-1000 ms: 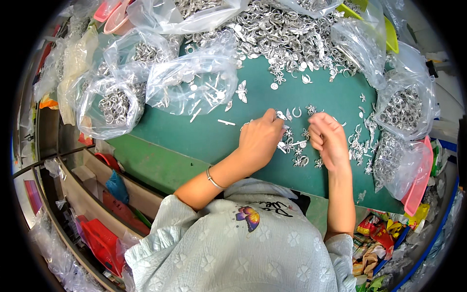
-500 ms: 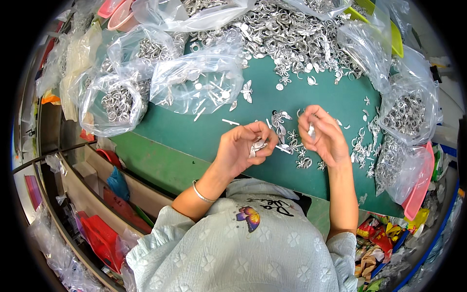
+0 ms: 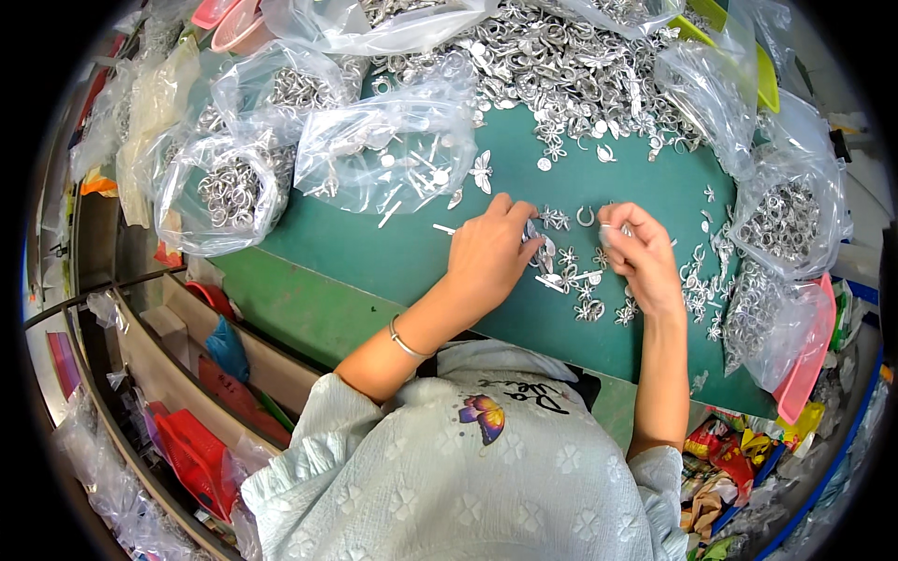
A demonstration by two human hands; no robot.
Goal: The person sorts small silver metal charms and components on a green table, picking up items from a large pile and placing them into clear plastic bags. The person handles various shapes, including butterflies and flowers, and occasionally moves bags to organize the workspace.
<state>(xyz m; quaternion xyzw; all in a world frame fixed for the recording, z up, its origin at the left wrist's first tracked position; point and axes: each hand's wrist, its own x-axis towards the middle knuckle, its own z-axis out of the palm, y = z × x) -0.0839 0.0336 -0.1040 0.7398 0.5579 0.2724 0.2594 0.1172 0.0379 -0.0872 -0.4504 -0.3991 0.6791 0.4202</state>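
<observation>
Your left hand [image 3: 491, 251] turns palm-down, grasp hidden; right fingers [image 3: 632, 221] pinch a silver piece [image 3: 604, 235]; others [image 3: 589, 309] seem handily near the bench's [image 3: 374, 252] front edge.

Brt light — dark, distort. edges

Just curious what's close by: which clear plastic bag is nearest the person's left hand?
The bag with flat discs and thin bars, up-left of the left hand; other bags sit farther left, back or right.
</observation>
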